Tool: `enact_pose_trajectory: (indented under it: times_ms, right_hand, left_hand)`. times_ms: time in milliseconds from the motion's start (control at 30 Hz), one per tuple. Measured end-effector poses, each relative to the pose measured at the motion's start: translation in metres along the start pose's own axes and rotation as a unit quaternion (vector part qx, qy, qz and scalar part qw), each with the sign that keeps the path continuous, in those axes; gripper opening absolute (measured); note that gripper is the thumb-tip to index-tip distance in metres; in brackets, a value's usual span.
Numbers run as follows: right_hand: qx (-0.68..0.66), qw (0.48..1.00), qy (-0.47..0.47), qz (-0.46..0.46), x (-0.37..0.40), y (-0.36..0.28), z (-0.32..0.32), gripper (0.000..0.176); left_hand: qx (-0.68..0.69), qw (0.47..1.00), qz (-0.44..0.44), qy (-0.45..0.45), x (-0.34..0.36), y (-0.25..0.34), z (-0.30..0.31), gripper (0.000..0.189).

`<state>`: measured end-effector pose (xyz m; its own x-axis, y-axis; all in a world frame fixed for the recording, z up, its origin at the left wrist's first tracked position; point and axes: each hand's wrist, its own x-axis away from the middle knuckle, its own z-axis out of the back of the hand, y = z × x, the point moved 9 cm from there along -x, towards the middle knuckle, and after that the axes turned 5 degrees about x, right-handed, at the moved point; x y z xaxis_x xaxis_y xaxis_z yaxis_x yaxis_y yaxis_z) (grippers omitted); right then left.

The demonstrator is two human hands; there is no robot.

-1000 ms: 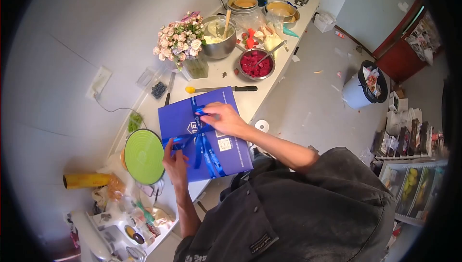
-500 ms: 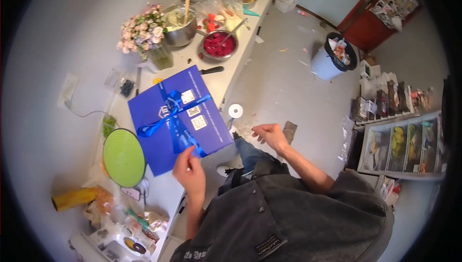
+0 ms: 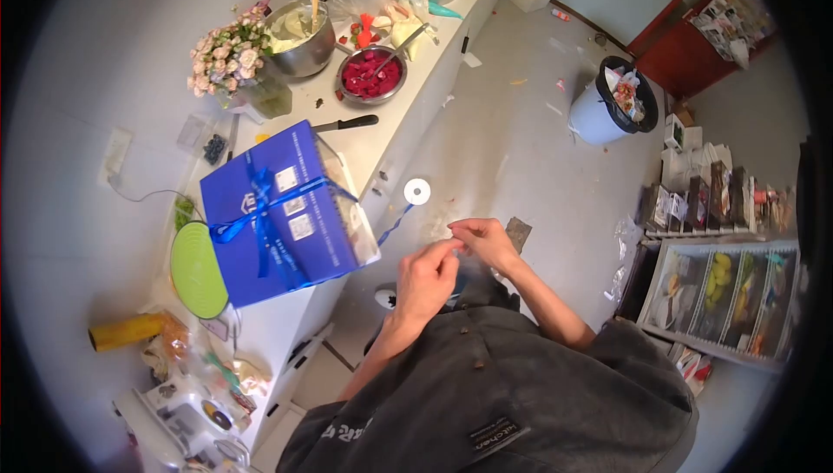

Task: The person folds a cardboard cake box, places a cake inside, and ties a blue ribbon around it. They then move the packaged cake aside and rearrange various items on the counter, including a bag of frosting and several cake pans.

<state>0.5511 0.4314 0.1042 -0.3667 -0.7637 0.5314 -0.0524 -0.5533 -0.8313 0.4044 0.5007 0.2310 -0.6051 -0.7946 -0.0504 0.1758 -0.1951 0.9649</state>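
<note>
My left hand [image 3: 429, 275] and my right hand [image 3: 486, 243] meet in front of the apron, fingertips close together. Both have their fingers pinched; anything between them is too small to make out. To their left, a blue box [image 3: 273, 213] with a pale side panel stands on the counter, tied with a blue ribbon bow [image 3: 259, 213]. A white ribbon spool [image 3: 416, 192] with a dark centre shows beyond my hands, and a twisted blue ribbon [image 3: 395, 226] runs down from it beside the box. Neither hand touches the box.
On the counter [image 3: 356, 147] are a knife [image 3: 351, 122], a bowl of red pieces [image 3: 373, 74], a mixing bowl [image 3: 299, 39], flowers [image 3: 227, 61] and a green round turntable [image 3: 198, 271]. A bin [image 3: 607, 104] stands on the floor; shelves [image 3: 694, 204] are at the right.
My left hand has moved right, away from the box's ribbon, to my right hand. The view has shifted, and more of the box's side shows.
</note>
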Motion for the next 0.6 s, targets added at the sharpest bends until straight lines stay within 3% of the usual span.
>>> enact_pose_trajectory:
  times_ms: [100,200,400,500,600]
  right_hand:
    - [-0.018,1.0,0.017,-0.017,-0.012,0.026,0.071,0.024]
    - [-0.029,0.994,0.05,-0.092,-0.026,0.08,0.154,0.022]
    - [-0.043,0.989,0.112,-0.081,-0.063,0.085,0.298,0.022]
    - [-0.057,0.988,0.13,-0.059,-0.102,0.067,0.335,0.023]
    - [-0.053,0.986,0.152,-0.048,-0.141,0.053,0.357,0.024]
  left_hand:
    - [-0.059,0.997,0.024,-0.051,-0.027,-0.027,-0.059,0.022]
    - [-0.084,0.983,0.143,-0.082,-0.059,-0.053,-0.102,0.021]
    - [-0.137,0.986,0.095,-0.027,-0.143,-0.049,-0.164,0.021]
    - [-0.097,0.994,0.048,0.02,-0.17,-0.052,-0.181,0.023]
    - [-0.071,0.996,0.055,-0.002,-0.2,-0.075,-0.196,0.025]
